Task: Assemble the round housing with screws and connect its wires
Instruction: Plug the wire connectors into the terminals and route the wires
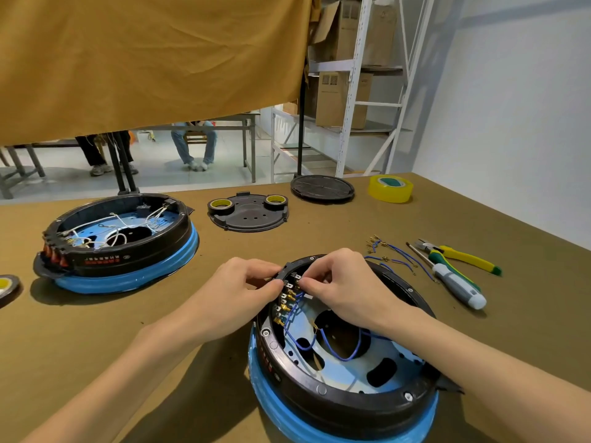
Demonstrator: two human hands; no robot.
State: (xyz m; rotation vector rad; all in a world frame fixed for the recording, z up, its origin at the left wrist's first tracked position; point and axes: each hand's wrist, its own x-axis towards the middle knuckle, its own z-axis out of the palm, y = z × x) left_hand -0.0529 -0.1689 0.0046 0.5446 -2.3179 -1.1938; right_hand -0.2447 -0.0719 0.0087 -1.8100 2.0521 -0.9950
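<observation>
A round black housing point(323, 401) on a blue-wrapped base lies in front of me, open side up. Blue wires point(339, 356) loop across its light blue inner plate toward a row of brass terminals point(285, 302) on the left inner wall. My left hand point(243, 286) grips the housing's upper left rim from outside, next to the switch block. My right hand point(339, 282) reaches in from the right and pinches a wire end at the top terminals. Its fingertips hide the connector itself.
A second housing point(128, 254) with white wires stands at the left. Behind are a black cover plate point(249, 215) carrying two tape rolls, a round black lid point(322, 187) and a yellow tape roll point(390, 188). Loose blue wires point(390, 255), a screwdriver point(457, 282) and pliers point(463, 255) lie right.
</observation>
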